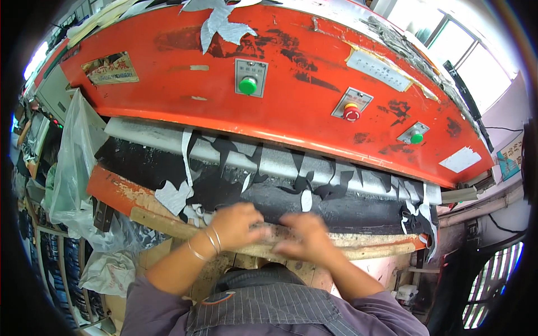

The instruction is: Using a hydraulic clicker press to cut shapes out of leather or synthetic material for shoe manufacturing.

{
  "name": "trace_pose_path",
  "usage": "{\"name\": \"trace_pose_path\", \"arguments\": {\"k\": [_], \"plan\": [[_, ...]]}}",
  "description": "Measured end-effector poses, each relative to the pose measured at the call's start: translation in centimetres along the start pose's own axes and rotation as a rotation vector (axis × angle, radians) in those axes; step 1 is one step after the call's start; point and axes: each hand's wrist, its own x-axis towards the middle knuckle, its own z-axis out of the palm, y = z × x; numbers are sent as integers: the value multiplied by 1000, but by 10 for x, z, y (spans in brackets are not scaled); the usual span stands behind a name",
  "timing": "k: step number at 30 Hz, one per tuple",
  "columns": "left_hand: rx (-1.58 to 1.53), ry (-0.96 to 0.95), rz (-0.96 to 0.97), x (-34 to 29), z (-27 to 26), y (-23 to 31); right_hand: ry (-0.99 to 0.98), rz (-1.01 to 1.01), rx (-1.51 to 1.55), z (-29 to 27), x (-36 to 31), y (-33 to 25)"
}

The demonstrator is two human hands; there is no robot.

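Both of my hands press flat, fingers spread, on the worn wooden front edge (358, 246) of the big orange cutting press (280, 61): left hand (238, 224), right hand (305, 238), gripping nothing. I judge I'm smoothing the black sheet material (336, 210) under the head; next it needs squaring.

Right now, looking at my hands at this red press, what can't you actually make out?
Head view only:
- Right hand: motion-blurred, so its grip cannot be told.
- Left hand: fingertips lie over the worn front edge; whatever is under them is hidden.
- Black material on the bed: runs back under the red press head, out of sight.
- Small plates by the green button and red button: too small to tell.
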Motion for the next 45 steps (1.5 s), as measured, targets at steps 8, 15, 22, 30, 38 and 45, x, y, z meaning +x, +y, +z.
{"name": "trace_pose_path", "arguments": {"k": [8, 15, 22, 30, 38, 45], "plan": [[249, 160, -47, -61, 68, 19, -29, 80, -202, 81, -28, -36], [129, 118, -52, -51, 55, 8, -345, 40, -138, 63, -10, -22], [-378, -343, -5, -30, 16, -28, 78, 394, -261, 12, 136, 48], [-670, 76, -57, 73, 13, -83, 33, 593, -162, 26, 200, 91], [-1099, 44, 39, 79, 39, -88, -51, 291, 692, 43, 84, 59], [-826, 124, -151, 66, 50, -81, -130, 174, 47, -7, 88, 60]]}}
